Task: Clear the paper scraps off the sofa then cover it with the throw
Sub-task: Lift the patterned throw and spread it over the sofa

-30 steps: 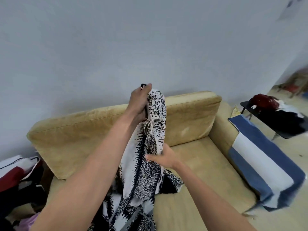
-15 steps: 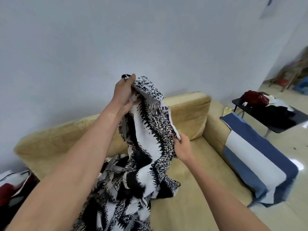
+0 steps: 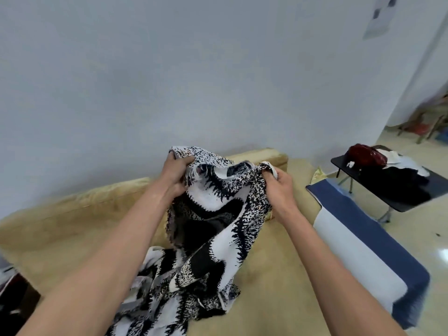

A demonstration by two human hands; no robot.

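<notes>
A black-and-white patterned throw (image 3: pixel 213 229) hangs bunched in front of me over the tan sofa (image 3: pixel 72 224). My left hand (image 3: pixel 175 169) grips its fringed upper edge on the left. My right hand (image 3: pixel 278 187) holds another bunch of that edge on the right, about level with the left. The cloth sags between both hands and its lower part lies heaped on the seat cushion. No paper scraps show on the visible part of the seat.
A blue-and-white striped cloth (image 3: pixel 358 241) drapes the sofa's right armrest. To the right, a low black table (image 3: pixel 392 187) carries a dark red bag (image 3: pixel 363 155) and clothes. Dark and red items lie at the left edge (image 3: pixel 12 292). A plain wall stands behind.
My right hand has climbed from the middle of the throw to its top edge and moved right. My left hand has come down, and the cloth is spread wider between both hands.
</notes>
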